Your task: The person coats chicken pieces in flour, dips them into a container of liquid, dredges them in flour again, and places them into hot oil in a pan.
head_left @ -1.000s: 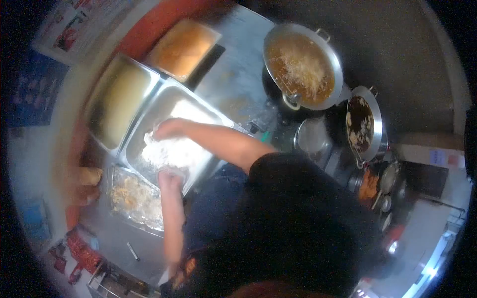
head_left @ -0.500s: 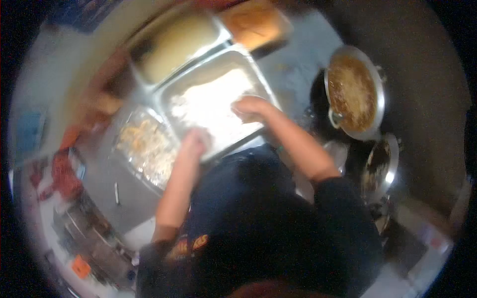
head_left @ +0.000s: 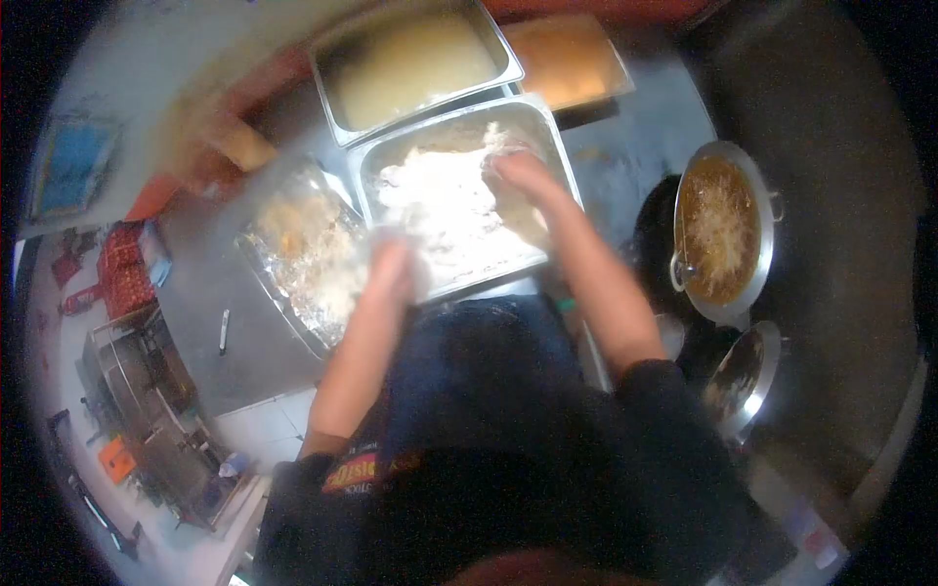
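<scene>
White flour [head_left: 440, 210] is heaped in a deep rectangular metal pan [head_left: 430, 137] in front of my body. At the pan's far right part, my right hand [head_left: 520, 174] reaches into the flour, and its fingertips are hidden there. My left hand [head_left: 394, 266] is at the pan's near left corner, smeared by motion, so its grip does not show. Just left of it lies a foil-lined tray [head_left: 256, 264] with pale, floury pieces and some orange bits.
Behind the pan are a metal tub of pale yellowish liquid [head_left: 420, 73] and an orange-brown tray [head_left: 567, 63]. On the right, a wok of bubbling oil [head_left: 718, 230] stands near a second wok [head_left: 767, 376]. A white pen-like stick [head_left: 224, 332] lies on the left counter.
My right hand has moved toward the far side of the pan, and the flour there is pushed up. My left hand stays near the near left corner. The camera view has shifted.
</scene>
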Demonstrator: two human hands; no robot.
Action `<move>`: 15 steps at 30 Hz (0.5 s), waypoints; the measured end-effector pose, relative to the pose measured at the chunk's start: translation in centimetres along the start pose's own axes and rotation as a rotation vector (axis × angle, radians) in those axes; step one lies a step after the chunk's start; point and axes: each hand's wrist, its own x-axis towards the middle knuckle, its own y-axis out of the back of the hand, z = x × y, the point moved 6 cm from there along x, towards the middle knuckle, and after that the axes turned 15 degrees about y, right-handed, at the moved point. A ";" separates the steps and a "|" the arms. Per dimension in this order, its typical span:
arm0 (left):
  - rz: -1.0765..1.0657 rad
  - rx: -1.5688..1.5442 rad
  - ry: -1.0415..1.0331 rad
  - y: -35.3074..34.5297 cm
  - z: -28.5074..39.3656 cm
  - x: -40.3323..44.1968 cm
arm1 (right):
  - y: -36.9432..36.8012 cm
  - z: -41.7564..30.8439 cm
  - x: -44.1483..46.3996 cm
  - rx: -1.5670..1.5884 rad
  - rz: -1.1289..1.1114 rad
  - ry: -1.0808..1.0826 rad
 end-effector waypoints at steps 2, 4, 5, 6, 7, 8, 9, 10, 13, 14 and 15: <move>-0.065 -0.108 0.123 0.8 -2.6 2.0 | -0.2 0.5 0.5 -0.284 -0.062 -0.081; -0.130 -0.180 0.153 0.5 -5.0 6.8 | -3.5 -1.5 -0.8 0.220 -0.026 -0.293; -0.149 -0.231 0.165 -0.1 -5.0 7.8 | -4.7 -1.1 0.0 0.221 -0.032 -0.293; -0.171 -0.283 0.175 -0.7 -5.1 8.6 | -6.1 -0.5 0.8 0.113 -0.132 -0.289; -0.233 -0.315 0.183 -1.6 -4.8 9.4 | -7.0 0.2 1.6 0.005 -0.230 -0.283; -0.233 -0.316 0.177 -2.1 -4.1 8.7 | -7.3 -0.3 1.7 0.004 -0.231 -0.277; -0.234 -0.351 0.173 -2.8 -3.1 7.3 | -7.8 -1.1 1.4 0.002 -0.297 -0.279; -0.237 -0.386 0.167 -3.4 -2.0 6.2 | -8.1 -1.7 1.3 -0.001 -0.360 -0.279; -0.299 -0.370 0.151 -4.0 -1.4 5.7 | -6.0 -1.5 1.1 0.118 -0.330 -0.108; -0.312 -0.359 0.140 -3.9 -1.2 5.4 | -4.4 -2.9 0.0 0.082 -0.274 -0.110; -0.314 -0.338 0.131 -3.6 -1.2 5.2 | -2.7 -4.8 -1.3 0.043 -0.221 -0.113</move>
